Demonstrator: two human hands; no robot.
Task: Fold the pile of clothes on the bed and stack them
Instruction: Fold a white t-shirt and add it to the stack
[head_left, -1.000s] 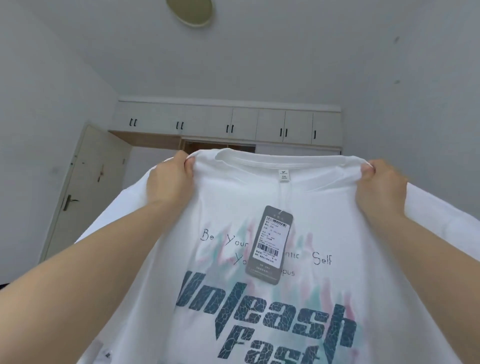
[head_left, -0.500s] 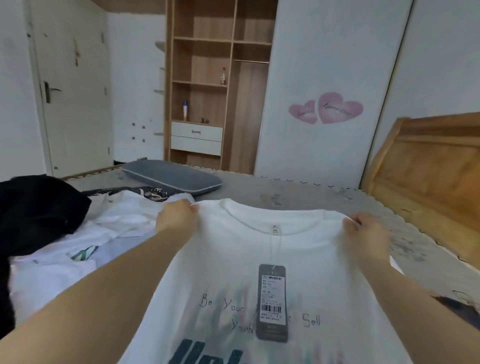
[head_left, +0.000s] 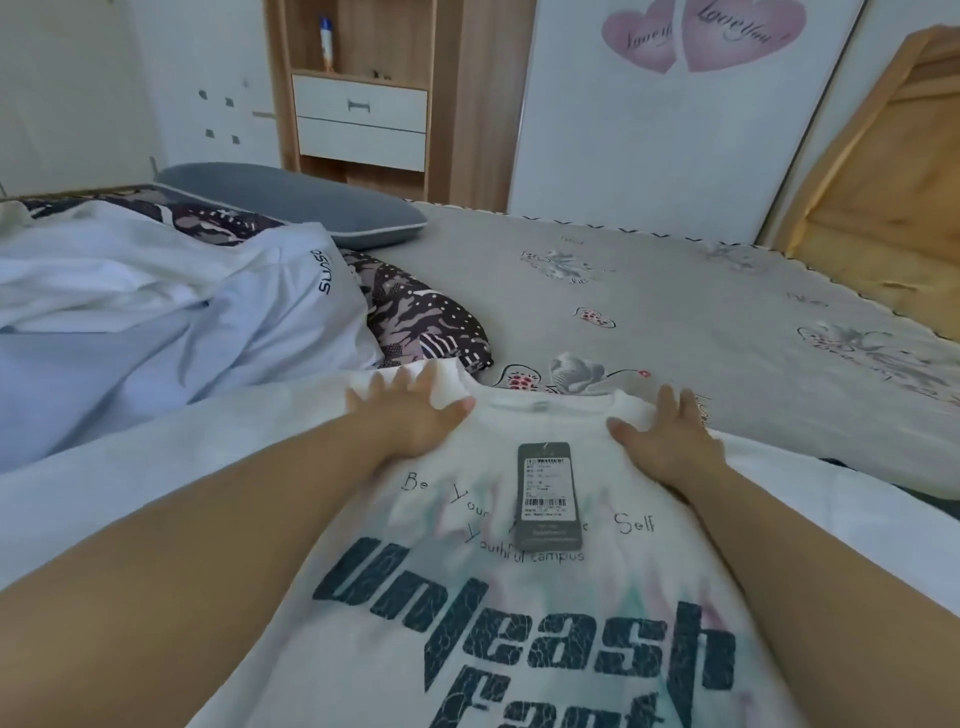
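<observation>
Bed: grey flowered cover, far half bare. Pile of clothes heaped on its left side, mostly white and pale blue, a dark patterned piece showing at its edge.

White T-shirt lies spread print-up on the near part of the bed, collar pointing away. Not folded.

Left hand rests flat on the left shoulder, fingers spread wide, gripping nothing. Right hand likewise flat on the right shoulder, fingers splayed, nothing held.

Grey price tag lies loose on the chest, below the collar.

Judgement: thin, light, limp cloth; wrinkles and slides easily. Best pinched at shoulder seams or hem corners; tuck the tag in first.
</observation>
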